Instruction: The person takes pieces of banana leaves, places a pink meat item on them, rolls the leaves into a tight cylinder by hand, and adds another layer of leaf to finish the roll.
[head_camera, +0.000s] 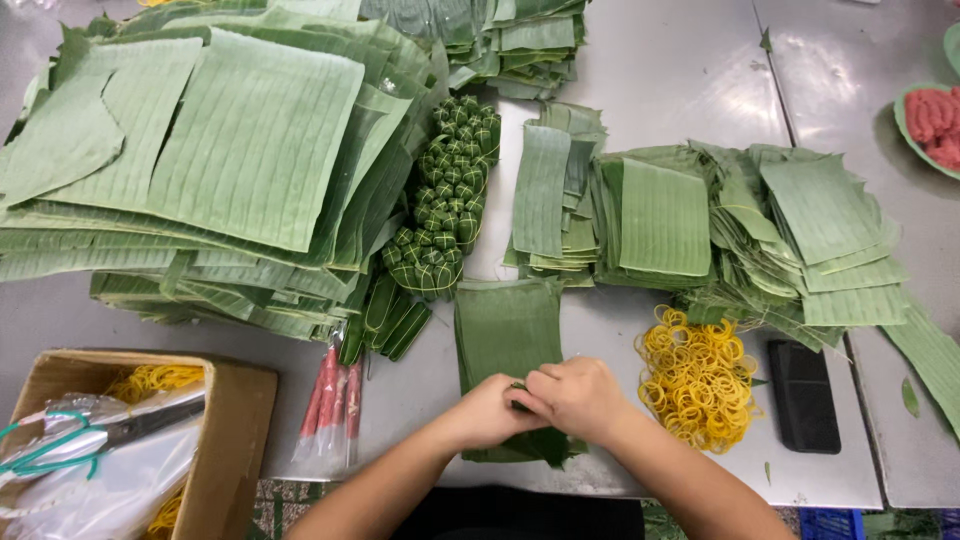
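Note:
My left hand (487, 412) and my right hand (577, 396) meet at the near edge of the metal table (680, 70). Both pinch the near end of a dark green banana leaf piece (507, 325) that lies flat in front of me. The fingers hide what sits between them. A heap of yellow rubber bands (697, 379) lies just right of my right hand. A few thin red sticks in clear wrap (331, 400) lie to the left of my left hand.
A large stack of banana leaf sheets (230, 150) fills the left. Small tied green parcels (447, 200) are piled beside it. Cut leaf strips (700, 225) cover the right. A black phone (803, 396), a cardboard box with scissors (130, 440) and a bowl of pink meat (935, 125) stand around.

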